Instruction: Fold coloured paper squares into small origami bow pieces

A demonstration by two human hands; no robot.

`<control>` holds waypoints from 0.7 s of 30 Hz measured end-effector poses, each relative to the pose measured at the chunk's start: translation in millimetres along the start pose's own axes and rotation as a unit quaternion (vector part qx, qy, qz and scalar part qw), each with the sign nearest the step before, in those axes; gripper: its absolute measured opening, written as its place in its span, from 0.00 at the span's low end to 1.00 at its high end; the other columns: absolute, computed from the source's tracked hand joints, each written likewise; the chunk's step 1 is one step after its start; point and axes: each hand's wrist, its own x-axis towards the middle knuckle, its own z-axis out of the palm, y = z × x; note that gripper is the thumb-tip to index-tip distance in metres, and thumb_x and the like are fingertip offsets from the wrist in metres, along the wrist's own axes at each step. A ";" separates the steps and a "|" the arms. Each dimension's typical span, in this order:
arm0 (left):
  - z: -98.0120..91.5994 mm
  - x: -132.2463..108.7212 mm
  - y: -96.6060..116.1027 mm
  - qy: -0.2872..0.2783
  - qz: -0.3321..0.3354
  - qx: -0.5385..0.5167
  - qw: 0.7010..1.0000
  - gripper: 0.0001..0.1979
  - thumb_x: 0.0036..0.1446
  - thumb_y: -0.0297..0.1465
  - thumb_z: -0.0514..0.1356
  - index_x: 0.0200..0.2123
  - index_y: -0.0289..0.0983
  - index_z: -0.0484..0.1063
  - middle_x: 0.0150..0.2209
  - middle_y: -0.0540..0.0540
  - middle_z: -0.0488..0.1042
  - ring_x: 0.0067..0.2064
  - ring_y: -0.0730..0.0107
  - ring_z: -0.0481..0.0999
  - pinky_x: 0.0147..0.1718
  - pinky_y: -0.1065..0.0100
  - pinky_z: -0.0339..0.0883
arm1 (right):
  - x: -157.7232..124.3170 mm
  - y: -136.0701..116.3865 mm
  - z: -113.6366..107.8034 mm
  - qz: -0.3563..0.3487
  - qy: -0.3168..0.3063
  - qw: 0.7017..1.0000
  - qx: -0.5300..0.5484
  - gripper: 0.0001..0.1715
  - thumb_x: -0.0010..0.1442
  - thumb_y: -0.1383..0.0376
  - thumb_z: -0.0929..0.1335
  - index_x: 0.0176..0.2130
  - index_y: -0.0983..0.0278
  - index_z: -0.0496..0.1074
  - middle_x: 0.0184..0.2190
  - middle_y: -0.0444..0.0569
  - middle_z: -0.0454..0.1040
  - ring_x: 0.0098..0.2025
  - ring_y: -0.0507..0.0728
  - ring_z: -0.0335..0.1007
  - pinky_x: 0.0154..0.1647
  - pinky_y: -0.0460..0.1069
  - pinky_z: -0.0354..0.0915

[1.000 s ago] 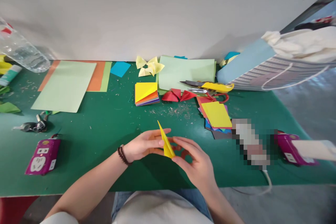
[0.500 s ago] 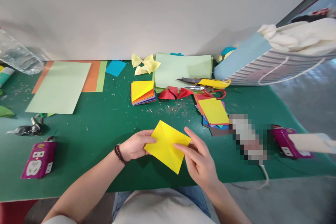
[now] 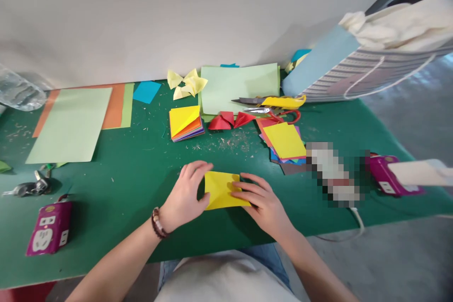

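Head camera looked down on a green table mat (image 3: 116, 188) pushed against a pale wall (image 3: 177, 19), with a grey floor (image 3: 406, 104) beyond its right edge. Along the back edge lay a pale green sheet (image 3: 69, 125), crumpled pale yellow paper (image 3: 184, 84), a stack of folded coloured paper (image 3: 186, 123), red paper folds (image 3: 226, 121), and scissors with red handles (image 3: 258, 110). A striped bag (image 3: 354, 75) leaned in at the back right corner. Near the left edge sat keys (image 3: 28, 188) and a purple power strip (image 3: 49, 229); a pile of coloured squares (image 3: 285, 146) lay right of centre beside a pixelated, unreadable object (image 3: 332, 174).

The yellow paper (image 3: 221, 191), folded into a flat rectangle, lay on the mat near the front edge, around the middle. The left hand (image 3: 186, 191), its wrist wearing a bead bracelet (image 3: 157, 222), stood arched at the paper's left end, fingers curved above it and thumb touching it. The right hand (image 3: 262, 200) lay across the right end with fingers together, pressing the paper flat against the mat. Neither hand pinched the paper; they stayed apart, with yellow showing between them.
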 end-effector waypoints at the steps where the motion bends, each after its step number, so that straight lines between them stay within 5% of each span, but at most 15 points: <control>1: 0.7 -0.2 2.0 -0.013 0.052 0.054 0.997 0.22 0.53 0.29 0.63 0.53 0.40 0.68 0.53 0.40 0.69 0.56 0.54 0.67 0.54 0.51 0.63 | -0.7 3.1 -0.1 0.008 -0.007 1.000 0.006 0.13 0.61 0.68 0.67 0.44 0.55 0.76 0.46 0.46 0.78 0.56 0.62 0.67 0.52 0.64 0.69; 4: 5.0 -0.8 4.3 -0.097 0.136 0.141 0.976 0.23 0.48 0.43 0.68 0.44 0.36 0.72 0.43 0.41 0.75 0.49 0.52 0.72 0.50 0.51 0.66 | -2.2 7.9 -2.3 0.034 -0.011 0.999 0.023 0.12 0.62 0.67 0.66 0.45 0.56 0.76 0.45 0.47 0.78 0.53 0.61 0.69 0.50 0.62 0.70; 6: 8.9 -2.0 2.3 -0.116 0.145 0.189 0.964 0.21 0.50 0.43 0.67 0.43 0.35 0.71 0.40 0.42 0.77 0.45 0.53 0.75 0.46 0.53 0.68 | -2.6 7.8 -5.4 0.044 -0.017 0.998 0.029 0.12 0.62 0.67 0.66 0.44 0.57 0.75 0.45 0.47 0.78 0.53 0.61 0.69 0.50 0.62 0.70; 9: 15.4 -5.5 -1.8 -0.089 0.140 0.238 0.957 0.11 0.60 0.36 0.59 0.42 0.36 0.71 0.36 0.43 0.77 0.40 0.58 0.77 0.40 0.57 0.70 | -2.3 5.3 -10.0 0.054 -0.038 0.997 0.035 0.11 0.60 0.63 0.68 0.44 0.57 0.75 0.44 0.48 0.78 0.52 0.61 0.69 0.50 0.61 0.69; 12: 22.1 -8.6 -3.8 -0.041 0.124 0.255 0.958 0.13 0.62 0.35 0.56 0.47 0.36 0.69 0.32 0.44 0.77 0.33 0.61 0.78 0.34 0.61 0.71 | 0.2 1.6 -9.4 0.090 -0.018 0.995 0.035 0.08 0.60 0.59 0.69 0.40 0.58 0.76 0.37 0.49 0.79 0.45 0.60 0.72 0.44 0.56 0.71; 17: 31.2 -7.7 -4.4 0.008 0.122 0.283 0.951 0.16 0.65 0.28 0.50 0.56 0.39 0.63 0.49 0.41 0.73 0.39 0.67 0.78 0.34 0.67 0.74 | 10.3 -5.0 5.6 0.206 0.060 0.976 -0.036 0.14 0.61 0.54 0.66 0.34 0.61 0.73 0.31 0.49 0.75 0.33 0.57 0.71 0.35 0.52 0.67; 21: 35.9 -8.2 -2.6 0.037 0.154 0.387 0.908 0.13 0.64 0.25 0.50 0.47 0.40 0.71 0.52 0.41 0.71 0.44 0.63 0.75 0.38 0.63 0.75 | 16.1 -6.8 16.5 0.193 0.076 0.970 -0.123 0.17 0.61 0.52 0.66 0.39 0.63 0.72 0.26 0.46 0.73 0.32 0.57 0.68 0.36 0.52 0.60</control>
